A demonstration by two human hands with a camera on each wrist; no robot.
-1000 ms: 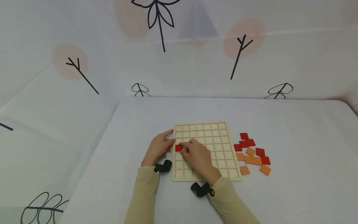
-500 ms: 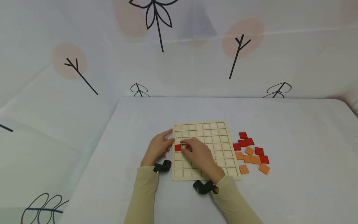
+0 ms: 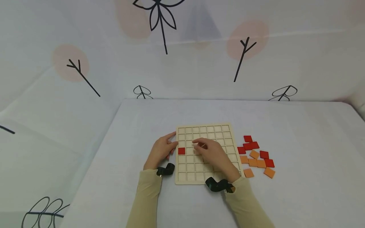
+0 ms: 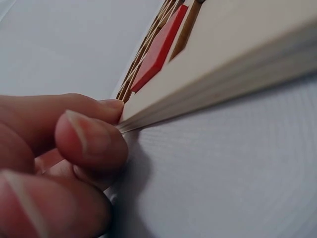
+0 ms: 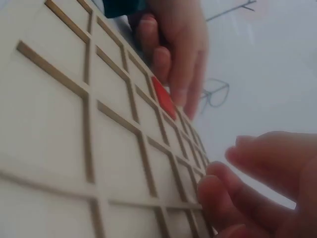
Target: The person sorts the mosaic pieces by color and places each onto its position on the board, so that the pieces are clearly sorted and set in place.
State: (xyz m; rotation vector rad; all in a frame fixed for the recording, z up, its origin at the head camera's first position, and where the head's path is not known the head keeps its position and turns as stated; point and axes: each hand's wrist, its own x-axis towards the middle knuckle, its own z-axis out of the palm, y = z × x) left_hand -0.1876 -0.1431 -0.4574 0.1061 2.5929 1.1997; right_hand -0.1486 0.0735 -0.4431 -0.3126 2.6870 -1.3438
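Note:
A pale wooden grid board [image 3: 182,177] lies on the table, one red square tile [image 3: 181,151] sitting in a cell of its left column. At the board's left edge rests my left hand [image 3: 161,150]; the left wrist view shows its fingertips against the board's corner and side, close to the red tile [image 4: 158,49]. Over the middle of the grid hovers my right hand [image 3: 214,153], thumb and fingers apart with nothing between them. In the right wrist view its fingers [image 5: 213,193] are loosely bent above the cells.
Right of the board lie several loose red tiles [image 3: 264,154] and orange tiles [image 3: 249,173], some touching each other. A white cloth covers the table [image 3: 313,142], and a patterned curtain [image 3: 199,69] hangs behind it.
My right hand has let go of the red tile in its cell and moved right, away from it, fingers parting. The left hand stays at the board's edge.

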